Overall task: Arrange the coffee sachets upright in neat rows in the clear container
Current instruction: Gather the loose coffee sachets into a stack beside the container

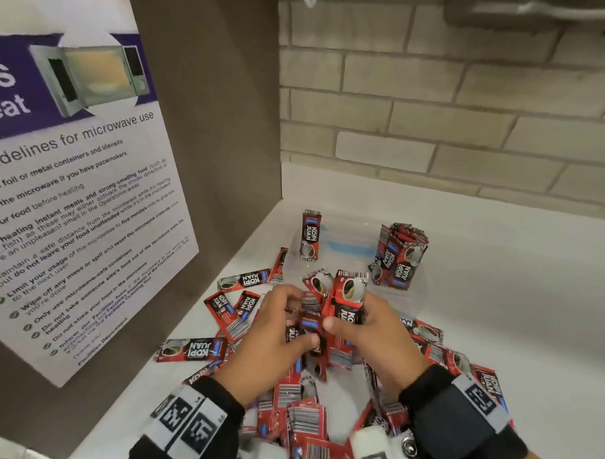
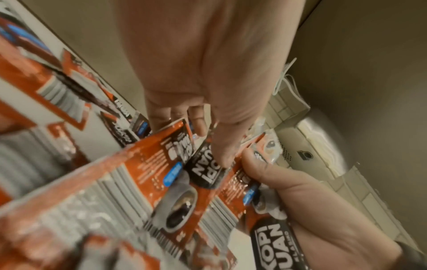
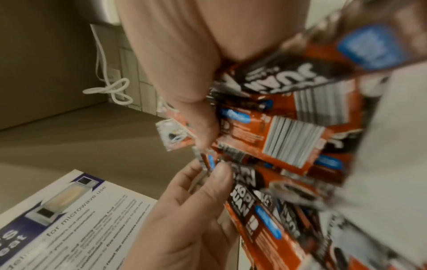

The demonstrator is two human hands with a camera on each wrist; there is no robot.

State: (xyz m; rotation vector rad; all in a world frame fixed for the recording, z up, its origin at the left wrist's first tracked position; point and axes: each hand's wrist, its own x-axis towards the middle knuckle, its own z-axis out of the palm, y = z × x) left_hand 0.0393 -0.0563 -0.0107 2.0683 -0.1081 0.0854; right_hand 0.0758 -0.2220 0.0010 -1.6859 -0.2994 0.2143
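- Currently a bundle of sachets [image 1: 342, 316] is held upright in the right hand [image 1: 379, 338], fingers and thumb curled round it, its long axis roughly vertical with the cup pictures at the top.
- One or two more sachets [image 1: 308, 327] are pinched between thumb and fingers of the left hand [image 1: 277, 335], pressed against the bundle's left side as if being added or squared up.
- The clear container [image 1: 345, 244] sits on the counter [image 1: 498, 287] just beyond the hands, towards the wall edge; the bundle lies nearer the right hand, so a short forward carry is judged to be what the coming move needs.
- Inside the container a standing group of sachets [image 1: 399, 256] is seen at its right end and a single upright sachet [image 1: 309, 234] at its left end, with a bare gap between them.
- A loose heap of sachets [image 1: 305, 411] is spread over the counter's near side, beneath and around both wrists.
- The container is shown only in the head view; in the left wrist view the right thumb over the bundle's face is seen more closely, and in the right wrist view the left hand's pinch, though both are blurred.
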